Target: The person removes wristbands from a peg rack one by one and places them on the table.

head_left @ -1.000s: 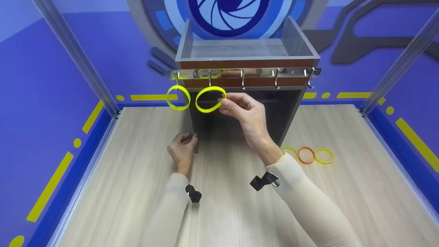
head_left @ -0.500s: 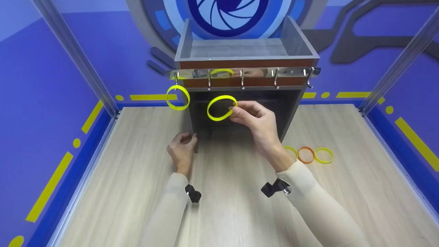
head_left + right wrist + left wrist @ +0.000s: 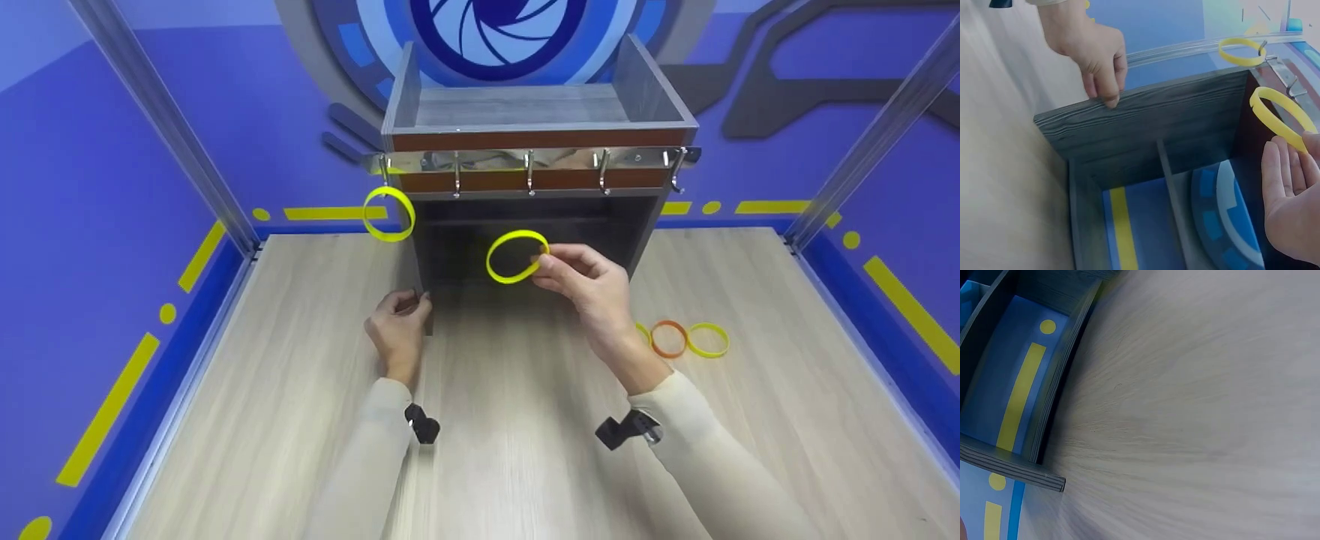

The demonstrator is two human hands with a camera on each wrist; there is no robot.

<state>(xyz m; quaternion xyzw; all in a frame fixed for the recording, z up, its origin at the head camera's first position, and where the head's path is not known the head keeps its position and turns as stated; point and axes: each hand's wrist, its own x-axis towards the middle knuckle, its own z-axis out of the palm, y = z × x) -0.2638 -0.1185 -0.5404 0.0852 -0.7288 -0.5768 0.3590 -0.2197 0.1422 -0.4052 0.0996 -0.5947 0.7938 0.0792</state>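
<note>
My right hand [image 3: 600,300] pinches a yellow wristband [image 3: 511,280] by its right side, in front of the cabinet's dark opening and below the metal hook rail [image 3: 566,159]. The right wrist view shows the same wristband [image 3: 1266,118] between thumb and fingers, apart from the hooks. A second yellow wristband [image 3: 390,238] hangs from the leftmost hook [image 3: 385,171]. Low down, my left hand [image 3: 397,330] grips the front edge of the grey cabinet's left side panel [image 3: 1151,107]; the right wrist view shows thumb and fingers on that edge. The left wrist view shows almost none of the hand.
On the wooden table [image 3: 487,465], right of the cabinet, lie an orange wristband [image 3: 670,356] and a yellow wristband [image 3: 709,356]. Another yellow wristband [image 3: 644,330] is partly hidden by my right wrist. Blue panels with metal posts [image 3: 180,127] enclose the table.
My right hand has moved down and to the right with the yellow wristband, away from the second hook. The left hand and the hanging wristband have stayed in place.
</note>
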